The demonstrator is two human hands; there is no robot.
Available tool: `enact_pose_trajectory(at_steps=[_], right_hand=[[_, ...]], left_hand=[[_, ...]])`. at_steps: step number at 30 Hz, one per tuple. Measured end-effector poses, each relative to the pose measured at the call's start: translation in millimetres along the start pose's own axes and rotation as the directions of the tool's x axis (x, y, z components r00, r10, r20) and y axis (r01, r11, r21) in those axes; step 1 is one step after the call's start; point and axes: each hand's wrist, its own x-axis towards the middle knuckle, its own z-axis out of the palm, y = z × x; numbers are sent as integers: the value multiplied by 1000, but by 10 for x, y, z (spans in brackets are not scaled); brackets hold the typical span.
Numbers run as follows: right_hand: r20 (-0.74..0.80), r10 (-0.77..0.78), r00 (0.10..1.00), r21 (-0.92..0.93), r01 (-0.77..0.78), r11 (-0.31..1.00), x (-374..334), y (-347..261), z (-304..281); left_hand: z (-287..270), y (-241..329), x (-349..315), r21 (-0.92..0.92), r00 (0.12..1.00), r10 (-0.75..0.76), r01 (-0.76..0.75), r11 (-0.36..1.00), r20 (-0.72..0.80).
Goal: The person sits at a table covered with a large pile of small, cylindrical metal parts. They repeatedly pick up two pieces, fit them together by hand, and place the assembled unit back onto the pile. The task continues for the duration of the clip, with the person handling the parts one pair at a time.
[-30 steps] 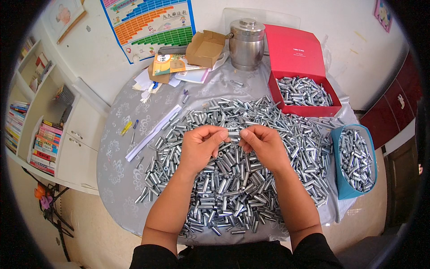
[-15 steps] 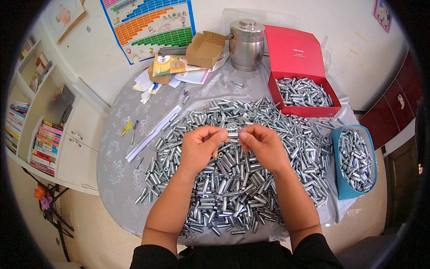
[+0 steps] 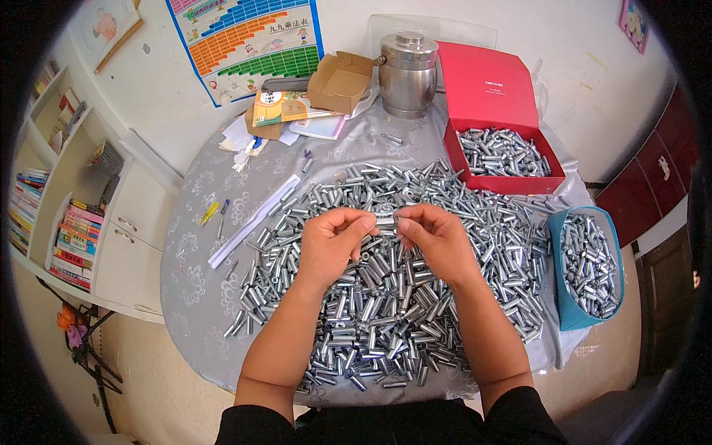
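Both my hands meet over the middle of a wide heap of shiny metal sleeves and bolts (image 3: 378, 311). Between them lies a short silver metal sleeve (image 3: 385, 221), held level. My left hand (image 3: 331, 241) pinches its left end between thumb and fingers. At its other end, the fingertips of my right hand (image 3: 437, 239) are closed in a pinch. Whether a bolt sits inside the sleeve is too small to make out.
A red box (image 3: 512, 183) of metal parts stands open at the back right, a blue fabric bin (image 3: 567, 311) of them at the right edge. Behind are a steel pot (image 3: 409, 78) and a cardboard box (image 3: 340, 80). A white folded strip (image 3: 256, 221) and a yellow-handled screwdriver (image 3: 209, 213) lie left.
Almost nothing differs. My right fingertips have shifted very slightly against the sleeve; my left hand keeps its place.
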Motion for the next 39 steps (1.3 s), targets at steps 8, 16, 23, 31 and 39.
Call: enact_pose_trajectory(at_steps=[8, 16, 23, 31, 39], right_hand=[[-20, 8, 1000, 25, -8, 1000, -4, 12, 21], [10, -416, 909, -354, 392, 849, 13, -1, 5], [-47, -9, 999, -70, 6, 998, -13, 16, 60], [-196, -298, 934, -262, 243, 934, -36, -101, 171], [-171, -253, 952, -363, 178, 915, 9, 150, 15]], left_hand=[[1, 8, 6, -14, 1000, -8, 8, 1000, -6], [-5, 30, 10, -51, 997, -63, 61, 997, -45], [-14, 16, 17, -75, 997, -63, 59, 995, -44], [-21, -26, 33, -63, 997, -66, 62, 996, -51], [-10, -31, 24, -86, 998, -55, 54, 995, -8]])
